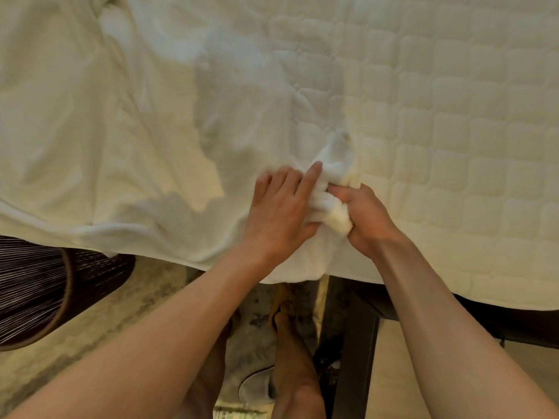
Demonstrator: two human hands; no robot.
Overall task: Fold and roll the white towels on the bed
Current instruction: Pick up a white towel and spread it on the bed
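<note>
A white towel (331, 164) lies bunched into a tight roll near the front edge of the bed (453, 146). My right hand (366, 219) grips the near end of the roll, fingers curled round it. My left hand (281, 207) lies on the roll's left side, its index finger stretched along the towel and the other fingers pressing down. More white towel cloth (242, 101) spreads flat behind the roll. The towel's lower edge hangs over the bed's front edge.
A rumpled white sheet (75, 131) covers the left of the bed. A dark woven basket (36, 291) stands on the floor at left. A dark bed frame (357, 343) and my feet, with a white slipper (257, 385), are below.
</note>
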